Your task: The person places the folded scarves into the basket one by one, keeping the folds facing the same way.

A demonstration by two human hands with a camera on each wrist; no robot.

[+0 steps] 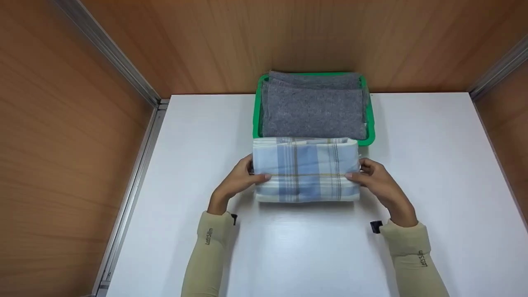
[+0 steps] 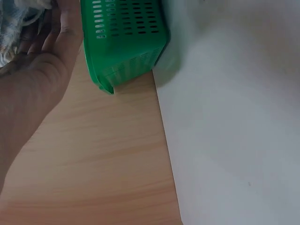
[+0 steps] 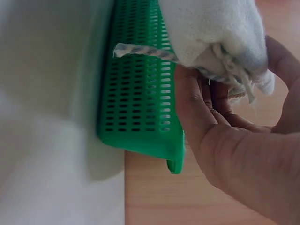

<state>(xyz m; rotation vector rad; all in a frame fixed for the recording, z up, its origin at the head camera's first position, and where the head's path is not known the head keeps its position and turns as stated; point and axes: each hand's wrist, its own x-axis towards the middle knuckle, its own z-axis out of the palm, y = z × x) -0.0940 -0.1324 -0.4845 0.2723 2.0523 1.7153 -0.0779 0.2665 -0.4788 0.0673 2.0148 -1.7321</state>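
A folded plaid cloth (image 1: pixel 307 165) in light blue and white, with thin brown stripes, is held up between both hands in front of the basket. My left hand (image 1: pixel 239 177) grips its left end, thumb on the near face and fingers behind. On the opposite end my right hand (image 1: pixel 377 181) pinches it the same way. In the right wrist view, twisted fringe hangs from the cloth (image 3: pixel 215 33) beside the fingers. Behind it stands a green perforated basket (image 1: pixel 256 111), holding folded grey cloths (image 1: pixel 313 111). The plaid cloth hides the basket's near side in the head view.
The white table (image 1: pixel 305 255) spreads around the basket, which stands at its back edge. A wooden panel (image 1: pixel 231 45) rises right behind. More wooden panels with metal rails (image 1: pixel 132 66) flank the table on both sides.
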